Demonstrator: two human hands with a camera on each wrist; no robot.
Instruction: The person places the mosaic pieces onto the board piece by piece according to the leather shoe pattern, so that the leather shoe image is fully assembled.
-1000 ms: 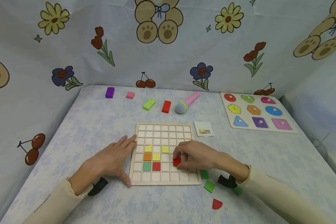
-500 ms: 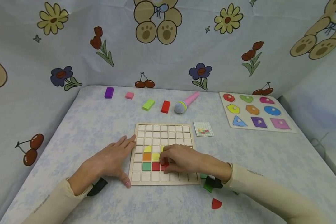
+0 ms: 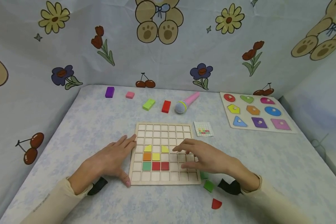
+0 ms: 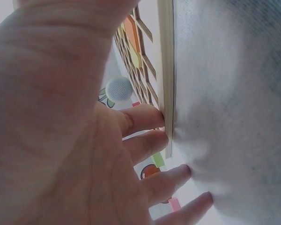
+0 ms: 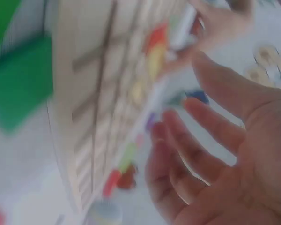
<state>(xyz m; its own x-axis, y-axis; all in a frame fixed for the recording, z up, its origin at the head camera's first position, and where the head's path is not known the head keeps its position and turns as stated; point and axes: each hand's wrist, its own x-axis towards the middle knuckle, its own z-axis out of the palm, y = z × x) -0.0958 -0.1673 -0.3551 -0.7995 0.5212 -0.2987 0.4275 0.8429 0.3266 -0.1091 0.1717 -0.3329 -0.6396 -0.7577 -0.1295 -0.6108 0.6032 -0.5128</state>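
Note:
A wooden grid board (image 3: 160, 182) lies on the table. In its cells sit two yellow quarter-like tiles, an orange tile (image 3: 147, 156), a yellow square tile (image 3: 156, 156), a teal tile (image 3: 147, 166), and two red tiles side by side, the right one a red square tile (image 3: 165, 166). My left hand (image 3: 107, 163) rests along the board's left edge, fingertips touching the frame, as the left wrist view also shows. Above the board's right side hovers my right hand (image 3: 205, 155), fingers apart and nothing between them; the right wrist view is blurred.
Right of the board lie a green tile (image 3: 208, 186) and a red quarter-circle tile (image 3: 217, 203). A small pattern card (image 3: 203, 129) sits at its upper right. Behind are several blocks, a toy microphone (image 3: 186, 103) and a shape puzzle board (image 3: 257, 112).
My right hand carried the red square tile left, set it in the cell beside the other red tile, let go and drew back to the right. The left hand stayed in place.

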